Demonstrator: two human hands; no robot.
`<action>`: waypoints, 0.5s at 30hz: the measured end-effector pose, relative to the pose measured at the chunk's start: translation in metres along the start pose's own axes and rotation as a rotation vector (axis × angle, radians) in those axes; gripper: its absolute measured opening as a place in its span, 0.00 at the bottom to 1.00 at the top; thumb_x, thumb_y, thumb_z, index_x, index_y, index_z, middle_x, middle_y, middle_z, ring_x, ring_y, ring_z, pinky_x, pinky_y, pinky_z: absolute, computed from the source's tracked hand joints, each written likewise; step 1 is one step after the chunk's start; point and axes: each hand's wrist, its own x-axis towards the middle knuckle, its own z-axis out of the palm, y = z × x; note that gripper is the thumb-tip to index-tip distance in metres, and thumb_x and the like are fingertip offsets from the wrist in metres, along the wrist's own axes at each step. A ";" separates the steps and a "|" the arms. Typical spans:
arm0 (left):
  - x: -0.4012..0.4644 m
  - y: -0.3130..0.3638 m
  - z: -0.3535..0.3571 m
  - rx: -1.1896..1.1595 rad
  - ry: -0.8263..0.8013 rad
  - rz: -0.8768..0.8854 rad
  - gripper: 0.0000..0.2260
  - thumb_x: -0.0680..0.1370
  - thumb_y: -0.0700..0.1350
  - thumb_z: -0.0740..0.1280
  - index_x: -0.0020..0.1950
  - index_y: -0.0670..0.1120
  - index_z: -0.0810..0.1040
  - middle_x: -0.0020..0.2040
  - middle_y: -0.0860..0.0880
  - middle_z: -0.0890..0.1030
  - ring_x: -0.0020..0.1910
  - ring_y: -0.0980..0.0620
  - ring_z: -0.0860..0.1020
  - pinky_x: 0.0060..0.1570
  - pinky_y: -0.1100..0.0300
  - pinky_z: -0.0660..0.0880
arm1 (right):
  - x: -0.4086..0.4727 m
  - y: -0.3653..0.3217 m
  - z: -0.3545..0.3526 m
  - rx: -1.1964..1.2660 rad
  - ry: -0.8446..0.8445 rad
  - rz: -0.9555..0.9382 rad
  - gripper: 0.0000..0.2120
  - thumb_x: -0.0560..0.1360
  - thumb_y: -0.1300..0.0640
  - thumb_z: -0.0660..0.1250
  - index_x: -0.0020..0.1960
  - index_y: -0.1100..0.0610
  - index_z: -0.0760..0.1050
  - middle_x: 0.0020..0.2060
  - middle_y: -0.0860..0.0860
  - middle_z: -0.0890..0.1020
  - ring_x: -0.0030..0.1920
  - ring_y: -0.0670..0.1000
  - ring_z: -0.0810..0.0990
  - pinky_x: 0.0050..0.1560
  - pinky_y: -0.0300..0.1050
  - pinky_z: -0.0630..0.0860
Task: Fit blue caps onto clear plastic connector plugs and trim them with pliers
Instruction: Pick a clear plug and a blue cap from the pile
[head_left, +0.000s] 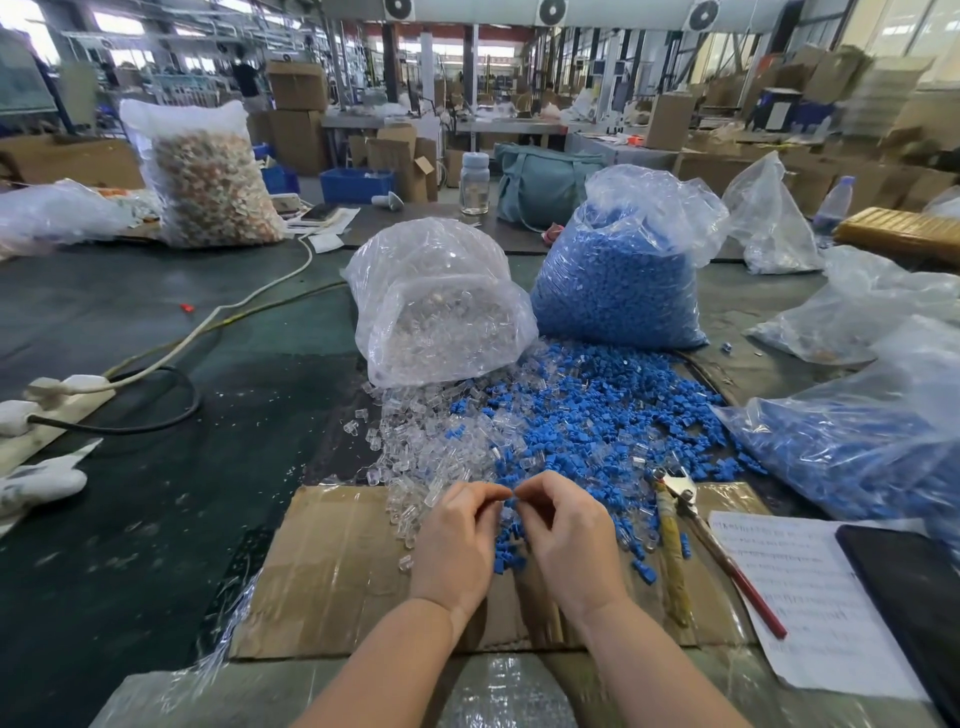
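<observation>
Two hands meet over the near middle of the bench, above a flattened cardboard sheet (332, 566). Left hand (457, 540) and right hand (569, 535) both have fingers curled, tips pinched together on one small blue cap (511, 502) held between them (whether a clear plug sits inside the pinch I cannot tell; fingers hide it).

Loose clear plugs (415, 447) lie spilled ahead of the left hand, running back to an open bag of plugs (441, 306) at bench centre. Loose blue caps (597, 410) spread ahead of the right hand, mixed with plugs where the two piles touch. Bag of caps (618, 280) stands upright just right of the plug bag; a second blue-filled bag (852, 447) lies toward the right edge.

Pliers (680, 493) lie on the cardboard just right of the right hand, untouched, handles pointing toward the near edge. Printed paper (810, 597) lies near the near right corner, beside the pliers.

Power strip (57, 400) with cables sits at the left edge.
</observation>
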 end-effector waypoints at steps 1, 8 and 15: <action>0.001 0.001 0.000 -0.021 -0.017 -0.020 0.09 0.78 0.38 0.63 0.51 0.51 0.79 0.45 0.53 0.78 0.43 0.58 0.77 0.47 0.68 0.73 | 0.001 0.000 -0.001 0.005 0.002 0.010 0.03 0.76 0.61 0.66 0.46 0.55 0.78 0.40 0.47 0.80 0.43 0.46 0.77 0.47 0.39 0.75; 0.005 0.003 -0.001 -0.212 -0.087 -0.170 0.13 0.77 0.36 0.64 0.43 0.54 0.77 0.44 0.46 0.81 0.39 0.54 0.80 0.46 0.57 0.79 | 0.003 -0.003 -0.005 -0.024 -0.023 0.008 0.02 0.75 0.61 0.66 0.46 0.56 0.77 0.40 0.49 0.81 0.43 0.48 0.77 0.47 0.44 0.75; 0.003 0.007 0.001 -0.278 -0.073 -0.209 0.12 0.76 0.34 0.64 0.42 0.52 0.78 0.44 0.43 0.81 0.40 0.50 0.81 0.45 0.58 0.79 | 0.003 -0.006 -0.006 0.008 -0.013 0.041 0.01 0.75 0.61 0.67 0.46 0.56 0.77 0.39 0.48 0.81 0.42 0.48 0.78 0.47 0.43 0.76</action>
